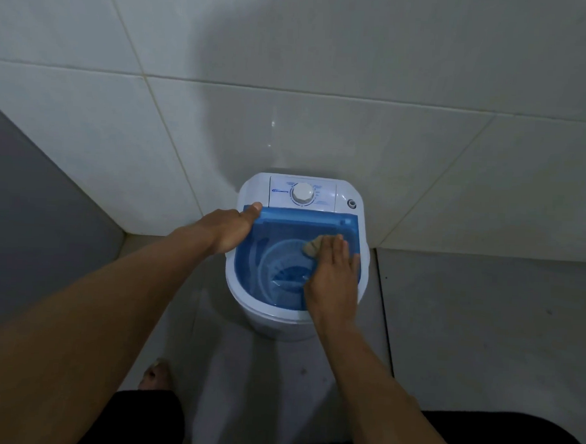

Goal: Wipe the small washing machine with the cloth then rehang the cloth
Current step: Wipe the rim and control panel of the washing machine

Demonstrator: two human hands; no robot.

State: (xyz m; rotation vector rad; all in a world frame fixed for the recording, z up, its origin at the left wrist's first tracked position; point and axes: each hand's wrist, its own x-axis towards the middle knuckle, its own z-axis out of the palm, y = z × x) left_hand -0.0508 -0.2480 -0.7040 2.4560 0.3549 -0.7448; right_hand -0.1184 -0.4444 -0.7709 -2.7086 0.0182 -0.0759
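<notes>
The small white washing machine [270, 321] stands on the floor against the tiled wall, its see-through blue lid [298, 223] closed over the tub. My left hand [229, 230] grips the lid's left rear corner, thumb on top. My right hand [333, 277] lies flat on the right side of the lid, pressing a small tan cloth [312, 248] under its fingertips; only a bunched edge of the cloth shows. A white dial [302, 192] sits on the control panel behind the lid.
White tiled wall [323, 122] rises directly behind the machine, and a grey wall [33, 210] closes in on the left. My bare foot [155, 375] and dark shorts [142, 423] are at the bottom, on the grey tiled floor [481, 330].
</notes>
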